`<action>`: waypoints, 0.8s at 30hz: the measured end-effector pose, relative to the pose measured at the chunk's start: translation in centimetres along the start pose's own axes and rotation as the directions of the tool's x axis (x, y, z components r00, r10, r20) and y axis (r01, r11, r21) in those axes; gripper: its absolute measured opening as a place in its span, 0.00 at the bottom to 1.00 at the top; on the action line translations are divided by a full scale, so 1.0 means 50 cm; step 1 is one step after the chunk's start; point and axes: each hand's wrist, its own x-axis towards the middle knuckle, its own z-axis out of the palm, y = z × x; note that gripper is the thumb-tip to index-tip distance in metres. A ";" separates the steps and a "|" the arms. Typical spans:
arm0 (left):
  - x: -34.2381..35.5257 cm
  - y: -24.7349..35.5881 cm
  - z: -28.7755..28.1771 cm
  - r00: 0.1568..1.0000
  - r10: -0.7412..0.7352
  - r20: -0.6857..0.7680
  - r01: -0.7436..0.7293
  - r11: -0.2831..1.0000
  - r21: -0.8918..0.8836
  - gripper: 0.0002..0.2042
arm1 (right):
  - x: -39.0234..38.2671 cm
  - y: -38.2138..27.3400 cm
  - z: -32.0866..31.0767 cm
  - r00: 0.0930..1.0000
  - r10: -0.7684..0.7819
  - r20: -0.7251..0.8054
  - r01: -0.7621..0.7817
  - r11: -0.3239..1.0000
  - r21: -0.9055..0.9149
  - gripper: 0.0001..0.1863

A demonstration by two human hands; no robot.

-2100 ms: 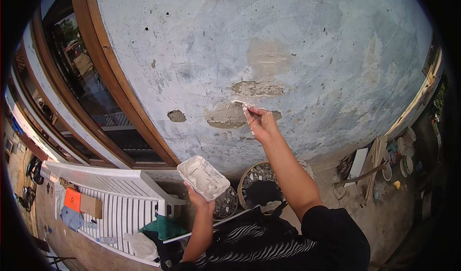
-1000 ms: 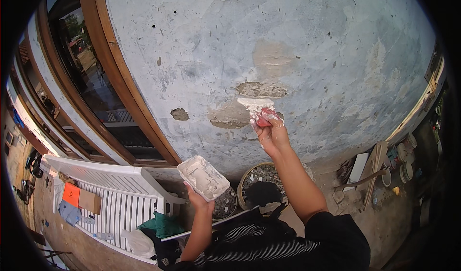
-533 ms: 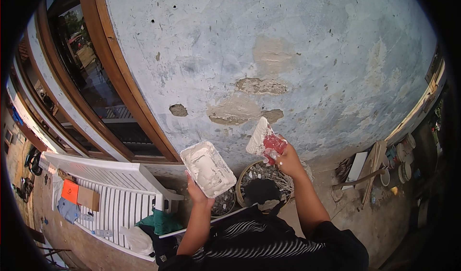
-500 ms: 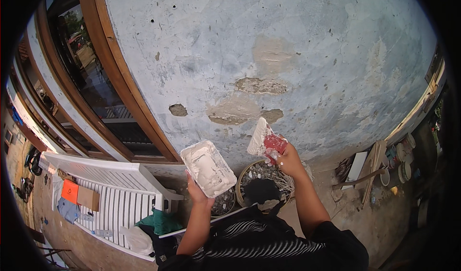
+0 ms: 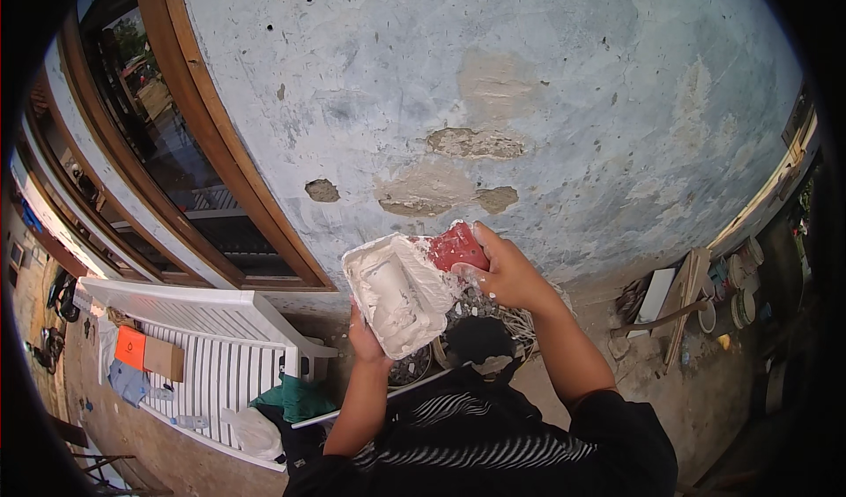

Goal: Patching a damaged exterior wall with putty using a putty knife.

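Note:
My left hand [image 5: 364, 337] grips a shallow rectangular tray [image 5: 353, 272] from its near left side, fingers hidden beneath. White filler paste [image 5: 392, 293] is spread over the inside of the tray. With my right hand [image 5: 509, 270] I hold the red handle of a putty knife [image 5: 458, 248]. Its blade, coated in paste, lies at the tray's right edge, partly inside. Beyond both hands rises a pale blue, weathered wall [image 5: 608, 144] with patched and chipped spots, among them a rough bare strip [image 5: 476, 143] and a small hole [image 5: 322, 190].
Left of me stands a white slatted bench [image 5: 207, 382] bearing an orange and brown box [image 5: 163, 363], a green cloth [image 5: 295, 398] and a white bag [image 5: 256, 433]. Below my hands is a potted bed of stones [image 5: 480, 307]. Boards [image 5: 683, 299] and buckets [image 5: 743, 307] lean at right. A brown-framed window [image 5: 207, 118] borders the wall.
My right hand has moved left and slightly up, bringing the putty knife from beside the tray onto its right edge. The tray has shifted slightly right and tilted a little.

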 end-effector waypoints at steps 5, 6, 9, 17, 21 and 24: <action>-0.007 -0.006 0.015 0.998 0.048 0.038 -0.050 0.997 0.058 0.31 | 0.022 0.007 0.028 0.998 -0.028 0.052 0.042 0.959 -0.280 0.19; -0.009 -0.004 0.024 0.997 0.064 0.052 -0.067 0.996 0.052 0.31 | 0.021 0.017 0.037 0.998 -0.039 0.044 0.050 0.961 -0.274 0.20; -0.013 0.001 0.031 0.996 0.074 0.054 -0.077 0.996 0.054 0.32 | 0.023 0.065 0.053 0.998 -0.051 0.033 0.055 0.988 -0.143 0.21; 0.004 -0.014 0.012 0.995 0.100 0.024 -0.101 0.990 0.096 0.31 | 0.010 0.121 0.123 0.998 -0.051 0.045 0.040 0.979 0.202 0.23; 0.019 -0.031 0.007 0.999 0.054 0.009 -0.055 0.990 0.133 0.32 | 0.020 0.139 0.146 0.994 -0.046 0.099 0.007 0.931 0.364 0.24; 0.023 -0.038 0.004 0.999 0.054 0.002 -0.054 0.991 0.120 0.33 | 0.024 0.117 0.160 0.989 0.007 0.149 -0.095 0.799 0.593 0.24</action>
